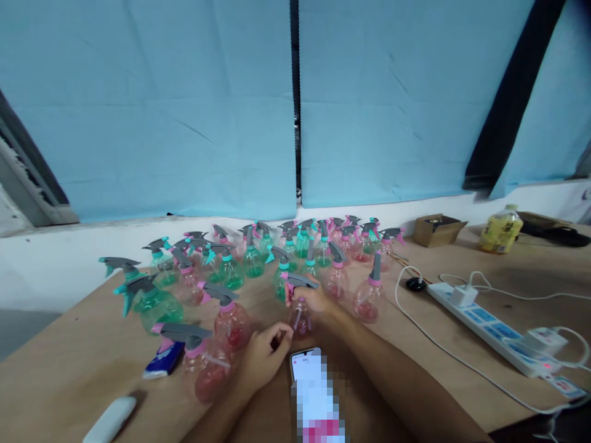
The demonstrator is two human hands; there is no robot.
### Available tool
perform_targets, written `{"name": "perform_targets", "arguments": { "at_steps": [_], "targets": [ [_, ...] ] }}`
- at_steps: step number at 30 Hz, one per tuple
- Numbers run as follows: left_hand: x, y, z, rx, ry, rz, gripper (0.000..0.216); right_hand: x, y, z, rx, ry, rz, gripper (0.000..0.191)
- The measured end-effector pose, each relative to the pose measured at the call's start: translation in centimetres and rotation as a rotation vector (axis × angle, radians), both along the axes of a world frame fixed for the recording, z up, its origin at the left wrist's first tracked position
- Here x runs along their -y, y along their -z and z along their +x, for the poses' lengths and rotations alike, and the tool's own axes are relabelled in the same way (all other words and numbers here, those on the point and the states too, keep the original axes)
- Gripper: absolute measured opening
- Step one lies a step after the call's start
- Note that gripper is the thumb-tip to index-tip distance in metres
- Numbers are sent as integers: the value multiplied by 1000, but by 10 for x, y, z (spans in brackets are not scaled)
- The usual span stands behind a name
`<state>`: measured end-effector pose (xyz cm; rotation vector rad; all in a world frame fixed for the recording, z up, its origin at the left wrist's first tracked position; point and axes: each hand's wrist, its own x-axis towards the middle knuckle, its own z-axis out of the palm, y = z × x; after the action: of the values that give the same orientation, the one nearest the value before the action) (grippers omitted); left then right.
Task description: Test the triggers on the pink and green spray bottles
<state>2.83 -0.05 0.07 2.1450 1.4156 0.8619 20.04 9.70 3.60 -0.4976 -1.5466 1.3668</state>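
My right hand is wrapped round the neck of a pink spray bottle with a grey trigger head, standing on the wooden table. My left hand hovers just left of it with fingers curled together, thumb and forefinger near the bottle's base; nothing shows plainly in it. Several pink and green spray bottles stand in a cluster behind and to the left. A phone lies in front of me between my forearms.
A white power strip with plugged chargers and white cables runs along the right. A small cardboard box and a yellow drink bottle stand at the back right. A blue packet and a white oblong object lie front left.
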Motion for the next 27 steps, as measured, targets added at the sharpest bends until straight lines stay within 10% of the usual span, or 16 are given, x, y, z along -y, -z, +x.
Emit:
{"name": "perform_targets", "arguments": {
  "at_steps": [27],
  "targets": [
    [5, -5, 2, -24, -5, 24, 29, -11, 7, -1, 86, -45, 97, 35]
  ]
}}
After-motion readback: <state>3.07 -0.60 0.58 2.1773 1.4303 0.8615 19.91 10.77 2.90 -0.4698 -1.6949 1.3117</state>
